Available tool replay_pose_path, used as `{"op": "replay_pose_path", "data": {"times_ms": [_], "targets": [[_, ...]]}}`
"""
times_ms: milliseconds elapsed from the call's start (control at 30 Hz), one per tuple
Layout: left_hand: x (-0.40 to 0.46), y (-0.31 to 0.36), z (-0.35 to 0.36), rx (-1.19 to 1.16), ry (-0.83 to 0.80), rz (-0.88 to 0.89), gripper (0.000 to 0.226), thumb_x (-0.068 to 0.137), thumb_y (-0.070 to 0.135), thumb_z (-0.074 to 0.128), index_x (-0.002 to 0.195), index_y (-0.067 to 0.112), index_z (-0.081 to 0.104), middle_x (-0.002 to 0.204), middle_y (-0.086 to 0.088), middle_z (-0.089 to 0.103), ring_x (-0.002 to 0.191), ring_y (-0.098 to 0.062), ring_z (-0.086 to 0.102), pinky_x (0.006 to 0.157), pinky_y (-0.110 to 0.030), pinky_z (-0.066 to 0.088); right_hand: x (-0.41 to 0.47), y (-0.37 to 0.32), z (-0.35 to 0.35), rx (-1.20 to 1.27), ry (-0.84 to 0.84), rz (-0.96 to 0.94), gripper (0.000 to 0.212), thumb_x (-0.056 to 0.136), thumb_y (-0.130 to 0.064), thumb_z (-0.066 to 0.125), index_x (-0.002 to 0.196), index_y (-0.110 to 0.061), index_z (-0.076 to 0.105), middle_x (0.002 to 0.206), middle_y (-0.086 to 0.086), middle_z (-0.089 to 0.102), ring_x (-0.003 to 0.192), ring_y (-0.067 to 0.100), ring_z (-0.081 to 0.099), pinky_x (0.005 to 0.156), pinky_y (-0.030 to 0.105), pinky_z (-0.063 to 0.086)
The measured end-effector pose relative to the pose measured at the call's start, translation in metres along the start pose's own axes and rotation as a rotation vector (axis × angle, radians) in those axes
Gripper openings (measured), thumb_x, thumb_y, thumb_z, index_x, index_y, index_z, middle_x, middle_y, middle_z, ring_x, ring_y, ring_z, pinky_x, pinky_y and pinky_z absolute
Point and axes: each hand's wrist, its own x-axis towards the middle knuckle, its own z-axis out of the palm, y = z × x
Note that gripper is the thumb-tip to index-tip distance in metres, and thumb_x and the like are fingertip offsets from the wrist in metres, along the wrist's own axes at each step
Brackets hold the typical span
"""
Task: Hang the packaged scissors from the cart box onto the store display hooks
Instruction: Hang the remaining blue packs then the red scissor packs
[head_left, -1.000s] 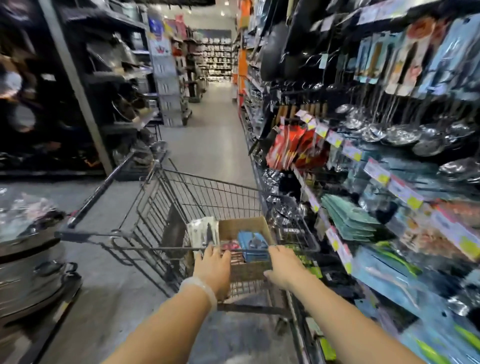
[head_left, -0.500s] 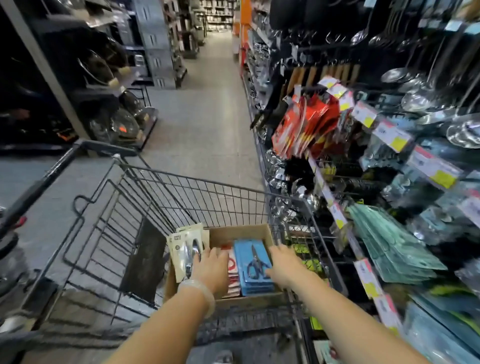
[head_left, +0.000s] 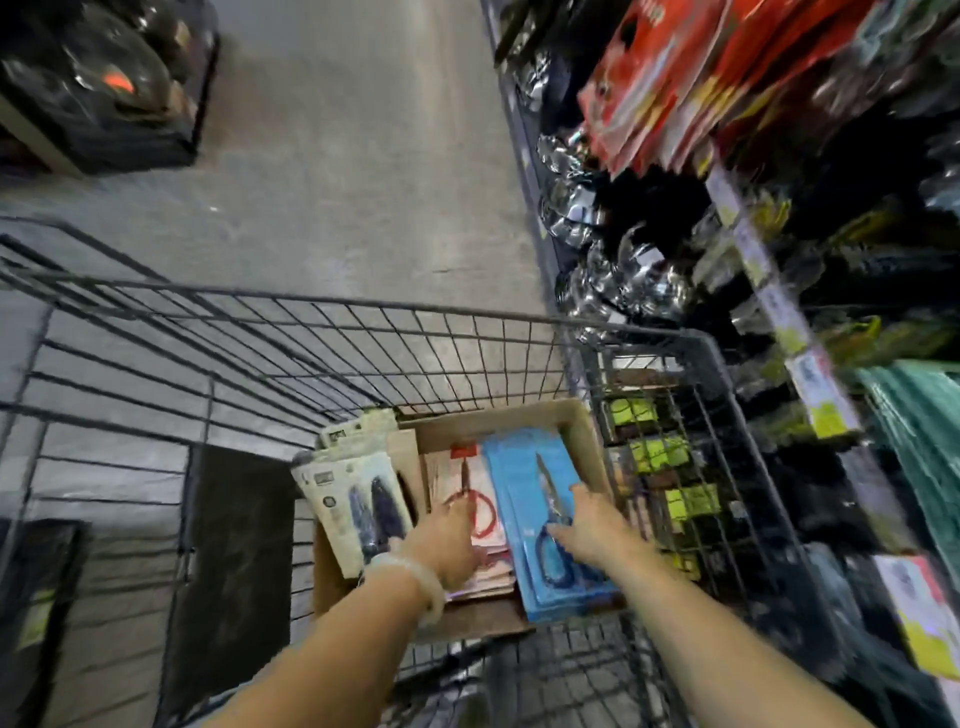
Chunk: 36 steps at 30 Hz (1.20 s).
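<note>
Inside cardboard box: blue-carded scissors under right hand; left hand on red-handled pack; fingers relaxed.

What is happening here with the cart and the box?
A person is restocking in a store aisle. Both hands reach into a cardboard box in a wire shopping cart. The right hand rests on the blue packs of scissors; the left hand lies on the packs with red-handled scissors. Nothing is lifted yet. White packs lean at the box's left side. The display shelves stand to the right.
</note>
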Motion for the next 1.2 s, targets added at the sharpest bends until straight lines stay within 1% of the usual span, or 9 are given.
{"op": "replay_pose_path", "data": {"times_ms": [167,267,433,600,667,767,833,967,1200], "targets": [[0.023,-0.003,0.003,-0.104,-0.087,-0.066,0.071,0.087,0.030,0.062,0.145,0.015,0.026,0.144,-0.008,0.043,0.128,-0.025,0.046,0.108,-0.032,0.038,0.023,0.002,0.013,0.155,-0.058,0.133,0.104,0.074,-0.044,0.074,0.147,-0.009,0.010,0.145,0.015,0.037,0.130,0.031,0.043,0.103,0.034,0.040],[0.026,-0.002,0.007,-0.129,-0.097,-0.079,0.069,0.087,0.030,0.062,0.145,0.013,0.028,0.144,-0.008,0.044,0.129,-0.024,0.046,0.109,-0.033,0.038,0.024,0.004,0.011,0.187,0.002,0.203,0.111,0.063,-0.049,0.081,0.143,-0.002,0.020,0.142,0.018,0.037,0.130,0.032,0.041,0.101,0.035,0.041],[0.023,0.009,0.001,-0.246,-0.095,-0.100,0.060,0.087,0.029,0.060,0.140,0.013,0.036,0.134,-0.008,0.054,0.119,-0.024,0.056,0.102,-0.034,0.045,0.008,0.009,-0.006,0.302,0.012,0.253,0.095,0.063,-0.039,0.085,0.134,-0.002,0.034,0.137,0.014,0.040,0.127,0.028,0.044,0.093,0.030,0.043],[0.021,0.021,-0.005,-0.793,-0.112,-0.179,0.048,0.086,0.029,0.066,0.122,0.001,0.052,0.118,-0.013,0.063,0.084,-0.018,0.061,0.055,-0.017,0.050,-0.011,0.007,0.002,0.636,-0.025,0.124,0.069,0.047,-0.031,0.092,0.101,-0.013,0.052,0.098,0.000,0.063,0.093,0.017,0.062,0.079,0.026,0.051],[0.016,0.027,-0.007,-1.084,-0.138,-0.198,0.031,0.081,0.008,0.070,0.110,0.000,0.061,0.108,-0.016,0.067,0.088,-0.025,0.063,0.068,-0.030,0.055,-0.018,-0.004,0.009,0.705,-0.045,0.055,0.066,0.050,-0.028,0.091,0.098,-0.017,0.046,0.093,-0.005,0.061,0.096,0.015,0.062,0.081,0.029,0.053],[0.012,0.022,-0.015,-1.225,0.062,-0.234,0.023,0.078,-0.017,0.061,0.089,0.003,0.060,0.090,-0.018,0.065,0.083,-0.028,0.061,0.074,-0.035,0.055,-0.016,-0.024,0.018,0.766,-0.111,-0.085,0.054,0.063,-0.028,0.085,0.100,-0.026,0.047,0.100,-0.006,0.063,0.093,0.007,0.061,0.083,0.019,0.052],[0.015,0.009,-0.019,-1.280,0.117,-0.259,0.028,0.078,-0.020,0.058,0.100,-0.004,0.058,0.095,-0.023,0.065,0.085,-0.030,0.061,0.078,-0.036,0.054,-0.004,-0.026,0.024,0.730,-0.115,-0.090,0.063,0.067,-0.046,0.078,0.119,-0.025,0.049,0.123,0.000,0.057,0.108,0.012,0.057,0.095,0.025,0.048],[0.017,-0.021,-0.023,-1.203,0.120,-0.325,0.034,0.079,-0.013,0.063,0.109,-0.001,0.055,0.107,-0.021,0.066,0.099,-0.036,0.064,0.093,-0.050,0.050,0.021,-0.008,0.025,0.321,0.136,0.074,0.076,0.079,-0.045,0.067,0.139,-0.010,0.036,0.137,0.014,0.043,0.125,0.030,0.046,0.104,0.035,0.039],[0.005,-0.036,-0.014,-1.238,0.098,-0.282,0.032,0.081,0.000,0.068,0.111,0.002,0.058,0.100,-0.016,0.070,0.082,-0.026,0.069,0.065,-0.032,0.057,0.037,-0.003,0.031,0.220,0.089,0.231,0.095,0.064,-0.042,0.083,0.136,-0.004,0.034,0.140,0.015,0.037,0.129,0.031,0.040,0.103,0.036,0.039]]}}
